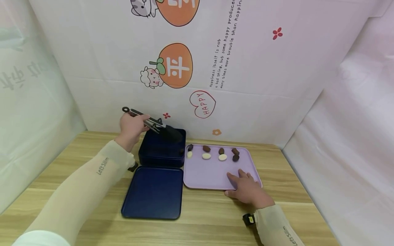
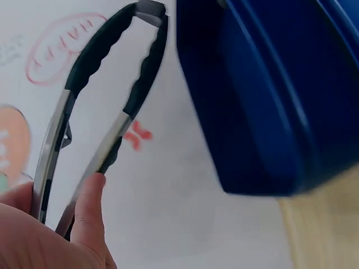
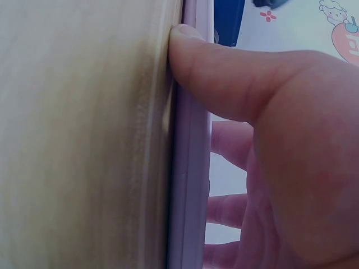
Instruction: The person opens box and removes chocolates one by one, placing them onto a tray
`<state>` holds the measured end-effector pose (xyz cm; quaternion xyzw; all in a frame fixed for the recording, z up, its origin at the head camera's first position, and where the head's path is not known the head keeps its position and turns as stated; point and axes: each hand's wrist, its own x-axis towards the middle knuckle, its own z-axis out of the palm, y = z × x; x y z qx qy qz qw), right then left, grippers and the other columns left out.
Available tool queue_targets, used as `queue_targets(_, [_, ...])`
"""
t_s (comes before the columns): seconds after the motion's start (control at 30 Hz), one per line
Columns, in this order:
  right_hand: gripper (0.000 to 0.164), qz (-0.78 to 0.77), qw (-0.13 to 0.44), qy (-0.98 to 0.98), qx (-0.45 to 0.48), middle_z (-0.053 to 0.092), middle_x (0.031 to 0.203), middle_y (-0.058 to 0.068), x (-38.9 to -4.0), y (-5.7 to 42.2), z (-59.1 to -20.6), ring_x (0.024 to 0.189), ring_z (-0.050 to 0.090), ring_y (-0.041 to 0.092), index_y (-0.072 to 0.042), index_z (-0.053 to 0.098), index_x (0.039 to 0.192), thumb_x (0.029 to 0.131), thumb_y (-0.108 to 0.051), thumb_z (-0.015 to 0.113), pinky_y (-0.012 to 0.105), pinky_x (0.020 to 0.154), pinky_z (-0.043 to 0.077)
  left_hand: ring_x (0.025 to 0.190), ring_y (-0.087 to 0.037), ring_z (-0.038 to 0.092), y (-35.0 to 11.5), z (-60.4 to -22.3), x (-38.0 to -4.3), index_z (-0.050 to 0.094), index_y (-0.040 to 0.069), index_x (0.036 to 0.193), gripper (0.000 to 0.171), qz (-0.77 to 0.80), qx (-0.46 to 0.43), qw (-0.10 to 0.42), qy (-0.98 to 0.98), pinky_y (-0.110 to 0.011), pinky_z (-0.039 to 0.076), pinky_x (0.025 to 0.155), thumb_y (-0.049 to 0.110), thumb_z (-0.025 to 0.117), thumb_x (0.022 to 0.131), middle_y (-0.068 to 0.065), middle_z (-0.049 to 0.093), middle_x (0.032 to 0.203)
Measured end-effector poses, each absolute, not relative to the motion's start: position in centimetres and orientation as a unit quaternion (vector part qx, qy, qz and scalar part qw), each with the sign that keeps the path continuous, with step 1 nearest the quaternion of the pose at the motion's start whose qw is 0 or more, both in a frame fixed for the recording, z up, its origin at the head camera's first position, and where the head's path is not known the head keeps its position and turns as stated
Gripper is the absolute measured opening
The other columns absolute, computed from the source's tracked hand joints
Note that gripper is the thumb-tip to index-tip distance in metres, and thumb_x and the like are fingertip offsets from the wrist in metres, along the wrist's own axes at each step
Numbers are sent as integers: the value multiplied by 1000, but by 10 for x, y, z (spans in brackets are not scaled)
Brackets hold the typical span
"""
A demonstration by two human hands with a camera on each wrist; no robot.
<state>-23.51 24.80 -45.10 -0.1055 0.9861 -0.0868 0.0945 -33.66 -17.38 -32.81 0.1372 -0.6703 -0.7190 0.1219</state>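
Black-tipped metal tongs [image 1: 154, 124] are held in my left hand [image 1: 131, 127], with thumb and fingers on the two arms. Their black heads hang over the deep navy tin [image 1: 162, 161]; whether they hold anything I cannot tell. One small dark piece [image 1: 181, 151] shows inside the tin by its right wall. My right hand [image 1: 247, 188] rests at the near edge of the lilac tray [image 1: 206, 179], fingers spread over its surface, thumb [image 3: 207, 67] against the outer rim. Several brown, dark and white chocolate-like pieces [image 1: 206, 156] lie in two rows along the tray's far side.
A flat navy lid [image 1: 154, 194] lies on the wooden table [image 1: 203, 218] in front of the tin, left of the tray. A printed white cloth [image 1: 246, 112] rises behind the table, and white sheets [image 1: 341, 147] hang at both sides.
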Motion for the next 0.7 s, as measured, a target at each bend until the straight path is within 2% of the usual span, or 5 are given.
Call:
queue_targets(0.17, [79,-88,94,986,-107,25,155,31,-234,248,-451,135,21,62,-21,48,150,86,-63,67,81,95,20,93,-26,64,-148,-315,-326,47,4,116,40,-712,84,135,-684,-42,57,77,14,76,89,-13,54,110])
queue_targets(0.3, [79,-87,94,986,-108,24,155,31,-234,248,-450,135,20,62,-21,47,150,86,-62,67,81,95,19,93,-28,64,-129,-310,-316,50,4,116,41,-676,43,137,-723,-41,57,76,16,78,88,-14,58,109])
queue_targets(0.4, [78,-87,92,986,-109,25,155,31,-234,248,-450,135,20,62,-21,47,150,86,-61,67,81,95,20,88,-27,62,-117,-312,-307,52,4,114,43,-614,12,146,-776,-38,56,75,24,78,88,-13,59,104])
queue_targets(0.53, [78,-87,92,986,-111,25,155,31,-234,248,-450,135,21,62,-20,47,150,87,-59,68,81,95,20,79,-26,58,-101,-321,-296,55,6,103,39,-523,-44,184,-831,-38,49,68,31,78,85,-10,60,92])
queue_targets(0.7, [77,-87,95,985,-114,25,155,30,-234,249,-450,136,21,60,-20,47,150,87,-58,68,80,96,21,72,-23,58,-80,-334,-286,56,8,97,33,-487,-96,200,-844,-38,50,62,28,79,85,-7,60,84])
